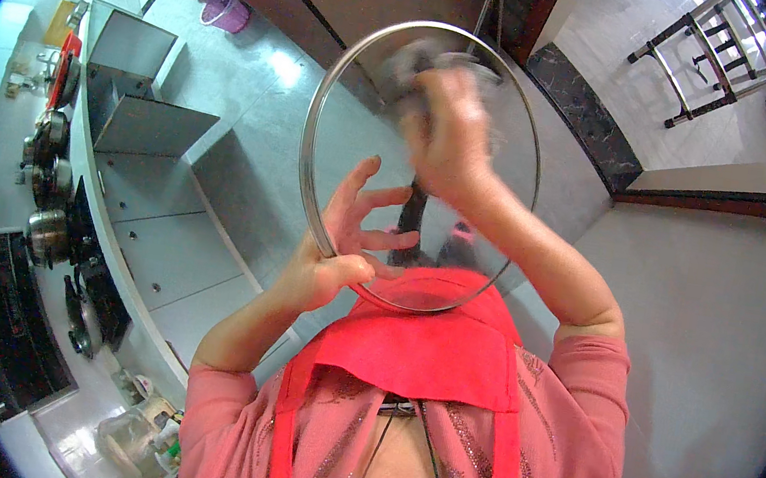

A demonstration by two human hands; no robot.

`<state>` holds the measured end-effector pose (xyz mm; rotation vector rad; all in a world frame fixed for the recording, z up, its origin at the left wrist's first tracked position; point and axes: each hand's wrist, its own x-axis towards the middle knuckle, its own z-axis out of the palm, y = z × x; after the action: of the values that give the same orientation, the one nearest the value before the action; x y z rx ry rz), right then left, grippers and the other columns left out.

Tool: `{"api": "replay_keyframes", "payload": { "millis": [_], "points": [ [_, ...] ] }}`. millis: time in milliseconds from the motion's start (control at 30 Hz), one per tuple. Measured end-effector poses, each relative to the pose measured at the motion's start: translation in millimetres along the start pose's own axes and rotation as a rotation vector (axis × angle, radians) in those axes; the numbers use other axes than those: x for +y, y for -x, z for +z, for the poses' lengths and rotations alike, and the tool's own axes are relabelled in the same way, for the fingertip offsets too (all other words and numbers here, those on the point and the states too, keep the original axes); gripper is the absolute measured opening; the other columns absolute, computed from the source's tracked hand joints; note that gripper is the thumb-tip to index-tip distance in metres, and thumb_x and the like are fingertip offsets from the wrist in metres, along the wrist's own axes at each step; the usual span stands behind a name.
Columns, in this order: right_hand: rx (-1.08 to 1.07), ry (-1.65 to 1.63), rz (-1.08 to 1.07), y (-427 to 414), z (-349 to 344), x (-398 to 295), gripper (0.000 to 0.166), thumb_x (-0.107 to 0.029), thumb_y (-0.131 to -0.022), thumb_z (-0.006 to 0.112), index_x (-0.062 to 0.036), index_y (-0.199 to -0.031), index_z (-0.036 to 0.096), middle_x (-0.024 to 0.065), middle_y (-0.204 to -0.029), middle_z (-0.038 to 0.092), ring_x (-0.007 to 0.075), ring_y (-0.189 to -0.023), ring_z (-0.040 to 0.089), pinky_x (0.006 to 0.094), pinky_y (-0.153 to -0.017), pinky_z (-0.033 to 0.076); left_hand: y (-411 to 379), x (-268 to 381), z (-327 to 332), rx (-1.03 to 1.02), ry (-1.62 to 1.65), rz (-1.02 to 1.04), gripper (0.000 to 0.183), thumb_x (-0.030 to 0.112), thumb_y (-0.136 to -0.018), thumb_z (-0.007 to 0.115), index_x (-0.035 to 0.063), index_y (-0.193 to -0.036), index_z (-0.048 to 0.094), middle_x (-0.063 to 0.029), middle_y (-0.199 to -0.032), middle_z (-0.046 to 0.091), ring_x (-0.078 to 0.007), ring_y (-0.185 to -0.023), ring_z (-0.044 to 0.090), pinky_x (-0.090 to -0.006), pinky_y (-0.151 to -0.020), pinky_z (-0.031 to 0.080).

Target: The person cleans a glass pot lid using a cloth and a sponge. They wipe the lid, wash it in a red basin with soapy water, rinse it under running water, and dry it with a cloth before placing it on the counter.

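A round, clear glass pot lid (pixel 359 116) with a metal rim is held up in front of my chest. My left hand (pixel 350 242) grips its lower left edge, thumb on the near side and the spread fingers seen through the glass. Over the upper part of the lid is my right hand (pixel 451 132), blurred by motion. It grasps a greyish, crumpled cloth (pixel 425 56), also blurred, against or close to the glass. I cannot tell whether the lid's knob lies beneath the cloth.
Along the left runs a counter (pixel 122 263) with several metal pots (pixel 53 177) and a dark gas stove (pixel 4 305). A cabinet door (pixel 158 126) stands ajar below it. Further off are a pink wastebasket (pixel 226 10) and a metal folding ladder (pixel 703 63). A red apron (pixel 418 360) covers my front.
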<state>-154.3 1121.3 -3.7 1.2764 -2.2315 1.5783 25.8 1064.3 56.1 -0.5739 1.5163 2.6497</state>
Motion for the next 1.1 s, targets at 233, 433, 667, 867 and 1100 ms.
{"api": "replay_keyframes", "payload": {
  "millis": [233,433,667,867,1100],
  "points": [
    [-0.756,-0.371,0.027,86,-59,-17,0.023,-0.010,-0.069,0.063,-0.0048,-0.087,0.050,0.0182,-0.086,0.049,0.0377,-0.074,0.054,0.0455,-0.061,0.045,8,-6,-19,0.117,0.074,0.018,0.099,0.001,-0.057,0.056,0.0099,-0.143,0.008,-0.0227,-0.132,0.034,-0.0406,-0.109,0.052,-0.0453,-0.076,0.055],
    [-0.118,0.213,0.295,43,-30,49,0.022,-0.007,-0.074,0.058,-0.0010,-0.093,0.049,0.0201,-0.089,0.051,0.0400,-0.083,0.052,0.0470,-0.070,0.044,10,-17,-6,0.108,0.016,0.038,0.102,0.002,-0.056,0.056,0.0130,-0.144,0.005,-0.0227,-0.134,0.032,-0.0423,-0.108,0.052,-0.0434,-0.076,0.055],
    [-0.381,-0.417,-0.106,30,16,-46,0.019,-0.006,-0.068,0.062,-0.0004,-0.083,0.050,0.0186,-0.084,0.050,0.0355,-0.076,0.052,0.0413,-0.063,0.043,17,-13,-16,0.199,0.114,-0.029,0.088,-0.002,-0.059,0.049,0.0065,-0.141,0.016,-0.0193,-0.129,0.039,-0.0356,-0.110,0.052,-0.0450,-0.079,0.053],
    [-1.084,-0.296,-0.031,89,-69,-13,0.014,-0.008,-0.069,0.057,-0.0014,-0.081,0.054,0.0160,-0.081,0.055,0.0341,-0.080,0.056,0.0406,-0.065,0.046,25,-14,-31,0.201,0.008,0.089,0.093,0.003,-0.057,0.052,0.0040,-0.141,0.014,-0.0274,-0.127,0.039,-0.0437,-0.102,0.056,-0.0439,-0.069,0.057],
    [-0.298,0.406,0.159,44,-115,63,0.040,-0.008,-0.070,0.065,-0.0067,-0.107,0.053,0.0160,-0.099,0.055,0.0363,-0.087,0.057,0.0429,-0.073,0.048,40,-13,-44,0.223,0.269,0.182,0.084,0.003,-0.058,0.045,0.0055,-0.139,0.023,-0.0302,-0.127,0.039,-0.0501,-0.105,0.051,-0.0502,-0.071,0.056]
  ]
}}
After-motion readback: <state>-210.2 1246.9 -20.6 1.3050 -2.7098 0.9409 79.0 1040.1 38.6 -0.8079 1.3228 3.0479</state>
